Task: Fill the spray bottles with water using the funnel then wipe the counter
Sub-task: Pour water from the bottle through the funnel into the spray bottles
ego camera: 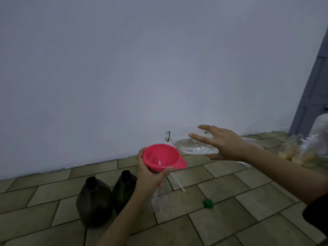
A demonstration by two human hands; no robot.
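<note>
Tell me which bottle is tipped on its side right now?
The clear water bottle in the right hand, its open mouth above the pink funnel. The two dark bottles stand upright on the counter.

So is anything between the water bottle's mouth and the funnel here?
Nothing visible. The clear water bottle, held sideways by the right hand, has its open mouth just above the far rim of the red funnel, which the left hand grips.

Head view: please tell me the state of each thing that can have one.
Red funnel: upright, held by left hand.
Clear water bottle: uncapped, tipped near level, held by right hand.
Two dark spray bottles: upright, uncapped.
Green cap: off, lying on the tiles.
</note>
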